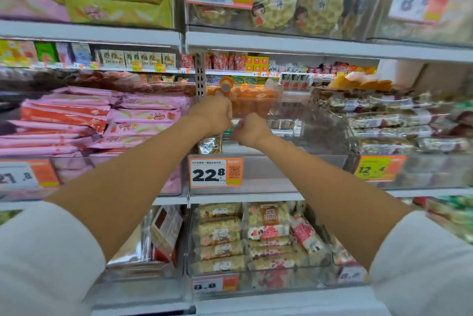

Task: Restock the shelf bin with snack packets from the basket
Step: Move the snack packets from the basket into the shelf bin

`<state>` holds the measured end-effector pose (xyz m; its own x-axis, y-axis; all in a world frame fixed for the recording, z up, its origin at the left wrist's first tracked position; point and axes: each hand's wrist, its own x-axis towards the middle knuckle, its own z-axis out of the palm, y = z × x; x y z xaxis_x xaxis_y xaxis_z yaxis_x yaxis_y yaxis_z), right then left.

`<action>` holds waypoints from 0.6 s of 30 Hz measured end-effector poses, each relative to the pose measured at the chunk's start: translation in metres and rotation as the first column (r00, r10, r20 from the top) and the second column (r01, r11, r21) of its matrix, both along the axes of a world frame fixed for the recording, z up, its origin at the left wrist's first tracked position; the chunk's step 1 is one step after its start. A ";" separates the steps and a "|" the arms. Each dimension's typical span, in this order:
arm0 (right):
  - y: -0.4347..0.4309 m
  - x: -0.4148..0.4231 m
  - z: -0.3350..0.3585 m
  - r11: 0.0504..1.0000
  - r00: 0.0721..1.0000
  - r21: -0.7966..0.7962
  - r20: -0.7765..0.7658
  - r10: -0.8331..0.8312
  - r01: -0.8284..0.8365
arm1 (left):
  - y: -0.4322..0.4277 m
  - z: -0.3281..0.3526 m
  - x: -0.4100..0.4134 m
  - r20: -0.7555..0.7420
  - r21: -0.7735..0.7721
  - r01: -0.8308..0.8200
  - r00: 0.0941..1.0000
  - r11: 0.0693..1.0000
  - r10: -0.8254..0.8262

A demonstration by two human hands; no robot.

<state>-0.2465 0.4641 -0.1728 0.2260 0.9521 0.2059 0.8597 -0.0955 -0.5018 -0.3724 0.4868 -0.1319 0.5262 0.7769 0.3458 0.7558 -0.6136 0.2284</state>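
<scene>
Both my arms reach into a clear plastic shelf bin (320, 136) on the middle shelf, above a 22.8 price tag (216, 172). My left hand (212, 113) is curled over the bin's left front corner and grips a gold snack packet (210, 145) that hangs below it. Just to the right and slightly lower, my right hand (252, 130) is curled with its back toward me. It seems to pinch a green-edged packet (227, 133) between the two hands. Its fingertips are hidden. The basket is out of view.
Pink wafer packs (102, 121) fill the bin to the left, and nut bars (384, 121) fill the one to the right. Orange snacks (250, 100) sit behind the clear bin. A metal shelf upright (200, 75) stands just above my left hand. Rice-cake packets (230, 239) fill the shelf below.
</scene>
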 end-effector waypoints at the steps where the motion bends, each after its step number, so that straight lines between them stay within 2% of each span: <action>1: -0.014 0.005 0.003 0.990 0.999 0.143 -0.040 -0.001 0.007 | -0.012 0.000 0.007 0.108 -0.055 0.045 0.993 0.997 -0.039; 2: -0.032 0.009 0.007 0.962 0.998 0.271 -0.067 0.009 0.009 | -0.025 -0.001 0.014 0.224 -0.103 0.098 0.972 0.990 -0.073; 4: -0.072 0.021 0.009 0.902 0.998 0.431 -0.052 0.031 -0.006 | -0.053 -0.003 0.029 0.427 -0.179 0.198 0.898 0.964 -0.105; 7: -0.130 0.046 -0.006 0.867 0.998 0.499 -0.066 0.013 0.022 | -0.095 -0.017 0.056 0.598 -0.302 0.338 0.795 0.891 -0.099; 11: -0.206 0.088 -0.061 0.910 0.979 0.384 -0.183 -0.092 0.157 | -0.152 -0.067 0.102 0.576 -0.454 0.454 0.806 0.767 -0.137; 14: -0.261 0.118 -0.116 0.932 0.946 0.253 -0.261 -0.191 0.259 | -0.190 -0.127 0.141 0.497 -0.542 0.451 0.852 0.709 -0.162; 18: -0.330 0.151 -0.195 0.947 0.896 0.028 -0.335 -0.291 0.319 | -0.238 -0.210 0.182 0.348 -0.709 0.421 0.907 0.565 -0.239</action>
<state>-0.0952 0.1339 -0.3683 0.5696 0.8089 0.1453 0.5847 -0.2747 -0.7633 -0.1903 0.2483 -0.3419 0.7947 0.5866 -0.1560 0.4208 -0.3471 0.8381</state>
